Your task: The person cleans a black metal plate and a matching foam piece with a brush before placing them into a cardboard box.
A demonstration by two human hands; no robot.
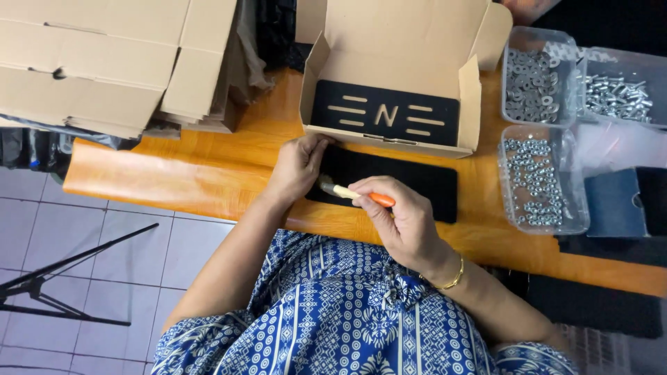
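A flat black rectangular plate lies on the orange wooden table. My left hand presses down on the plate's left end. My right hand grips a small brush with an orange handle; its pale bristle end rests at the plate's left edge, beside my left hand. Just behind stands an open cardboard box with another black plate in it, cut with slots.
Clear plastic tubs of metal washers, bolts and nuts sit at the right. A dark blue box is further right. Flattened cardboard boxes pile up at the left. A black tripod stands on the tiled floor.
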